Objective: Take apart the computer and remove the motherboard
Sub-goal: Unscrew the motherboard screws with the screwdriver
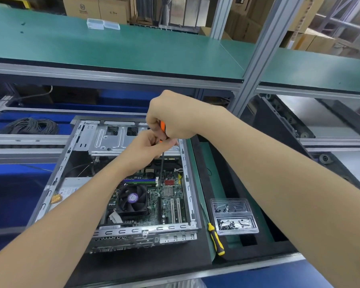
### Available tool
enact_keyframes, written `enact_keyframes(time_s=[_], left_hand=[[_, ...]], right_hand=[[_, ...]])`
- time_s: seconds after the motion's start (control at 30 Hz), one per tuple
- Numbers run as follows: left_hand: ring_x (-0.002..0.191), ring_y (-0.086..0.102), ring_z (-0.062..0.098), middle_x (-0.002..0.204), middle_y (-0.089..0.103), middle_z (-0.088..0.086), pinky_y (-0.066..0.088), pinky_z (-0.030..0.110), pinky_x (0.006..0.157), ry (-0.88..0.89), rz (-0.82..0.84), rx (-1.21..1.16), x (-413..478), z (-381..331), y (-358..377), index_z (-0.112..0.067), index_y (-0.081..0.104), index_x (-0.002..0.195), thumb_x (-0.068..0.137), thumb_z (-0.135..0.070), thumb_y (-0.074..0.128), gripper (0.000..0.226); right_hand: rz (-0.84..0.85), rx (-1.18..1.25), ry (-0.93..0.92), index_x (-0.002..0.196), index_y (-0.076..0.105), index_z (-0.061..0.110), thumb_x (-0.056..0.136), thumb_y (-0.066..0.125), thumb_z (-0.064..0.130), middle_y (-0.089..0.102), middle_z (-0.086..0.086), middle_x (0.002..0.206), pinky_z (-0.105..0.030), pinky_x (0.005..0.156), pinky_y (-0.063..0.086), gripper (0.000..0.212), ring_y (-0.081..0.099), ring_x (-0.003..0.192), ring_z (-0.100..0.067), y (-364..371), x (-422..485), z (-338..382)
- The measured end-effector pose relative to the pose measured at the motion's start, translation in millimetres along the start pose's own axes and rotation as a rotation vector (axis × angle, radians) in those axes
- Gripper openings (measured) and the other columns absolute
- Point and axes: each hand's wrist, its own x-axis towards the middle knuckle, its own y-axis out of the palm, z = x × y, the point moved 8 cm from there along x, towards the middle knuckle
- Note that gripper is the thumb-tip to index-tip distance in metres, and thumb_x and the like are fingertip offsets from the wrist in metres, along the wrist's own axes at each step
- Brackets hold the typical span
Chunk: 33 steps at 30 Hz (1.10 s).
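Motherboard [168,196] lies below left hand [141,150] and right hand [175,119], both holding orange screwdriver [163,127].

Factory workbench bay: green-matted upper shelf [112,46] on an aluminium frame, grey slotted post [258,53] rising at right, two clear plastic boxes [103,24] near the shelf's far edge. Cardboard boxes [96,7] stacked behind, blue panels [10,188] at left, coil of black cable [29,126] lying at left. Roller track [287,119] at right; even indoor light.

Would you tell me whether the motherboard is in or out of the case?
In: the motherboard lies inside the open case, with its fan mounted on it.
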Motion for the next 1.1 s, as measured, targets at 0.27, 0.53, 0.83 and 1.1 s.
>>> enact_keyframes(time_s=[0.27,0.53,0.83,1.1], left_hand=[[0.057,0.018,0.023,0.064,0.022,0.017,0.017,0.033,0.053,-0.009,-0.005,-0.047,-1.4,2.4,-1.8,0.014,0.053,0.092,0.099,-0.034,0.064,0.05],[0.05,0.026,0.009,0.06,0.032,-0.009,0.024,0.022,0.049,0.011,-0.031,0.016,2.8,-3.4,9.4,-0.031,0.071,0.106,0.103,-0.032,0.062,0.009],[0.053,0.027,0.016,0.061,0.03,0.007,0.023,0.031,0.054,-0.024,-0.069,0.029,5.4,-4.8,-1.2,-0.025,0.067,0.09,0.094,-0.044,0.068,0.019],[0.052,0.024,0.017,0.063,0.025,0.015,0.03,0.015,0.052,0.005,0.016,-0.036,2.3,-6.3,-0.2,0.016,0.054,0.098,0.097,-0.04,0.067,0.057]], right_hand=[[0.02,0.058,0.004,0.082,0.065,0.024,0.08,0.063,0.001,0.057,0.014,0.076,-0.024,0.055,0.039,0.023,0.056,0.074,-0.012,0.4,3.9,0.8],[-0.135,0.028,0.486,0.089,0.051,0.014,0.098,0.05,0.067,0.041,-0.002,0.076,-0.032,0.054,0.038,0.053,0.046,0.057,-0.024,-2.4,-5.5,-31.3],[-0.018,0.009,0.101,0.081,0.061,0.018,0.093,0.069,0.025,0.06,0.002,0.08,-0.026,0.051,0.034,0.016,0.054,0.067,-0.016,-2.3,5.3,-11.6],[0.023,0.026,-0.022,0.06,0.055,0.027,0.073,0.062,-0.004,0.06,0.007,0.078,-0.028,0.058,0.042,0.035,0.046,0.065,-0.005,0.2,4.1,-3.1]])
